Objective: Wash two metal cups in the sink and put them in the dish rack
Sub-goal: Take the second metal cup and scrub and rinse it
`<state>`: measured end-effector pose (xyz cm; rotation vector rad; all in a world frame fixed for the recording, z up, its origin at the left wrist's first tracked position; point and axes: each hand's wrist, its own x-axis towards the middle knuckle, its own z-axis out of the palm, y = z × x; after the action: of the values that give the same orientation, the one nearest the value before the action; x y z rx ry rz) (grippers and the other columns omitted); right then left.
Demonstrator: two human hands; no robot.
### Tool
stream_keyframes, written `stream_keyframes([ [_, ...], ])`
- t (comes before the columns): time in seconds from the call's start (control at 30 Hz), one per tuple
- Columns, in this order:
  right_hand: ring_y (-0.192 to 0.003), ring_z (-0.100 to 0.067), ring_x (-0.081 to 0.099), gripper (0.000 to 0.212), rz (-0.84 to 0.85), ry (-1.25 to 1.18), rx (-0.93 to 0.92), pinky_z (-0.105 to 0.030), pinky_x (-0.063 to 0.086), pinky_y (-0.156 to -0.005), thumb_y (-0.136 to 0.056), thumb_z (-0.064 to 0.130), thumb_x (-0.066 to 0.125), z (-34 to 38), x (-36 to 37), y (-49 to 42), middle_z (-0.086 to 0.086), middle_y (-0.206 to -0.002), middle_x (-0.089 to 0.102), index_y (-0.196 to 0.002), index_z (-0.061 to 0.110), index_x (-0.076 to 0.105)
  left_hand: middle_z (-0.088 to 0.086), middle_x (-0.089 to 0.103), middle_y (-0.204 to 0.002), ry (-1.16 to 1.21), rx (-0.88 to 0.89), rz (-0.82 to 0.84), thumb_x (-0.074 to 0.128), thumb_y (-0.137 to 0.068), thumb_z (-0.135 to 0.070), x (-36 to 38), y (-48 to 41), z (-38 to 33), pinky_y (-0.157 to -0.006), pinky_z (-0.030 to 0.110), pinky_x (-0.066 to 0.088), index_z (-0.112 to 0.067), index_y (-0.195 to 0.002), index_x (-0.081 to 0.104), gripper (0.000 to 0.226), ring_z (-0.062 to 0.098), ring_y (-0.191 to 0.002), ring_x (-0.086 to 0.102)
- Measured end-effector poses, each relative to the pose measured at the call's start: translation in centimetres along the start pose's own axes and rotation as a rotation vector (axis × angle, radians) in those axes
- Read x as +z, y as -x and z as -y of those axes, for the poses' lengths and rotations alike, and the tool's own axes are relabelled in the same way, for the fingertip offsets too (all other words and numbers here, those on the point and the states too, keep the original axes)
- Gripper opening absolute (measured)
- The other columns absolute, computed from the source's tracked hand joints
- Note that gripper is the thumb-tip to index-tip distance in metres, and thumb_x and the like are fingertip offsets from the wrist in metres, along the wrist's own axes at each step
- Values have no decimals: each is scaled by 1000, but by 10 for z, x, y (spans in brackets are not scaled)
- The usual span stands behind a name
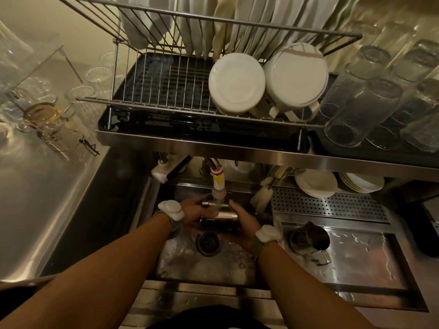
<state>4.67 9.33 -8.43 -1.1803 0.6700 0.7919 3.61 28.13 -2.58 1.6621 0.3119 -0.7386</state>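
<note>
A metal cup (219,216) lies sideways over the sink (204,267), right under the faucet nozzle (218,186). My left hand (194,211) holds its left side and my right hand (244,222) wraps around its right side. A second metal cup (308,238) with a handle lies tilted on the wet drainboard to the right of the sink, apart from both hands. The wire dish rack (166,86) stands on the shelf above the sink, its left half bare.
Two white bowls (237,84) lean in the rack's right half, with white plates upright behind them. Upturned glasses (370,110) crowd the shelf at right. More glassware sits on the steel counter at left. A bottle brush (263,193) and stacked plates (316,184) lie behind the drainboard.
</note>
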Motion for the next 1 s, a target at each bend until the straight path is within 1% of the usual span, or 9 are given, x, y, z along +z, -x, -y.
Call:
stream_keyframes([
  [0.1, -103, -41, 71, 49, -123, -2, -77, -61, 53, -96, -84, 46, 72, 1, 0, -2, -19, -107, 76, -117, 10, 73, -4, 67, -102, -27, 98, -3, 70, -83, -6, 14, -1, -6, -81, 23, 51, -21, -116, 58, 38, 13, -94, 64],
  [0.3, -107, -34, 70, 109, -293, -65, -175, -54, 54, -98, -40, 86, 75, -27, -22, -62, -9, -120, 72, -127, 23, 67, -1, 60, -117, -157, 121, -153, 43, -101, -35, 39, -2, -9, -89, 22, 36, -16, -127, 56, 35, 12, -107, 54],
  [0.4, -102, -33, 73, 87, -168, -3, -199, -53, 57, -95, -58, 79, 74, -19, 3, -38, -11, -112, 76, -123, 21, 70, 3, 59, -121, -215, 33, -183, 38, -100, -44, 22, -9, 2, -87, 28, 41, -18, -129, 55, 43, 20, -108, 56],
  [0.5, -96, -30, 75, 60, -65, 84, -239, -48, 59, -92, -73, 67, 71, -13, 30, -23, -9, -103, 79, -113, 22, 74, 9, 58, -131, -70, -153, -314, 38, -70, -85, -11, -37, 38, -101, 45, 46, -18, -130, 55, 92, 30, -119, 56],
  [0.63, -100, -30, 74, 78, -34, 244, -171, -49, 57, -94, -65, 88, 63, -15, 43, -28, -5, -107, 78, -115, 29, 74, 16, 57, -132, 14, -162, -360, 39, -93, -60, -18, -17, 26, -107, 47, 41, -16, -134, 53, 62, 36, -121, 54],
  [0.77, -104, -28, 71, 87, -162, 258, -172, -48, 53, -100, -54, 94, 63, -17, 0, -68, -5, -112, 76, -107, 26, 77, 15, 50, -141, -109, -150, -279, 34, -98, -53, 3, -14, 13, -113, 36, 32, -14, -138, 48, 58, 32, -131, 46],
  [0.87, -101, -32, 72, 71, -221, 170, -140, -51, 54, -99, -66, 78, 72, 0, -16, -37, -10, -103, 78, -102, 17, 76, 11, 49, -142, -150, -154, -163, 57, -95, -26, 18, -27, 12, -108, 34, 38, -23, -143, 39, 52, 33, -129, 48],
  [0.93, -97, -37, 72, 57, -174, 126, -110, -53, 57, -93, -84, 58, 69, 5, -15, -22, -17, -101, 76, -108, 8, 72, 10, 54, -136, -261, -251, -73, 75, -81, -30, 17, -38, 20, -99, 42, 49, -26, -141, 39, 71, 33, -120, 57],
  [1.0, -93, -37, 70, 54, -118, 155, -53, -49, 61, -80, -91, 56, 61, 6, -9, -13, -19, -104, 72, -115, 9, 68, 15, 59, -129, -64, -214, -87, 65, -87, -39, 16, -30, 14, -85, 44, 57, -16, -136, 47, 57, 33, -103, 65],
])
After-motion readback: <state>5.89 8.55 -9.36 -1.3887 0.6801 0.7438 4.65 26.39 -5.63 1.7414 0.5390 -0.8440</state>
